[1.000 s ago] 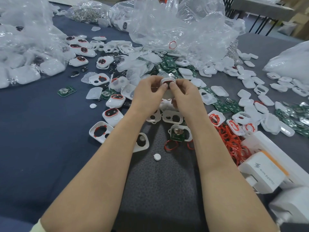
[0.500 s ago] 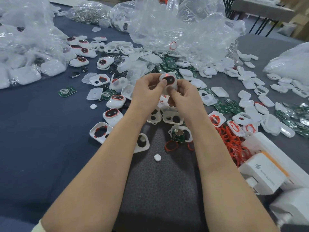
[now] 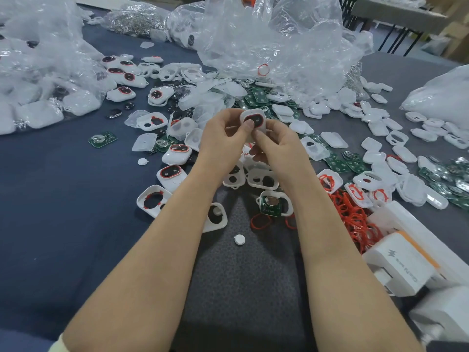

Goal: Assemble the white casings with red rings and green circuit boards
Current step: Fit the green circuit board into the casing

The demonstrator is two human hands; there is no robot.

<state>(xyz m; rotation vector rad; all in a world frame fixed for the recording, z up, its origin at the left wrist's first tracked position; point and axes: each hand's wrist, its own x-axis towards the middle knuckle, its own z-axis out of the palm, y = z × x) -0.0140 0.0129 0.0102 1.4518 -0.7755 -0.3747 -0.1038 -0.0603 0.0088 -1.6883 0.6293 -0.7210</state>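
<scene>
Pinched between left hand (image 3: 223,138) and right hand (image 3: 276,146) above the bench (image 3: 63,199) — white casing (image 3: 254,119), face to camera. Ringed in red around a dark oval window — left thumb on it.

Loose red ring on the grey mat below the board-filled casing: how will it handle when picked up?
Probably floppy: the red ring lies in a bent, uneven loop. Likely very light, being so thin. Lying flat on the mat, it shouldn't roll.
</scene>
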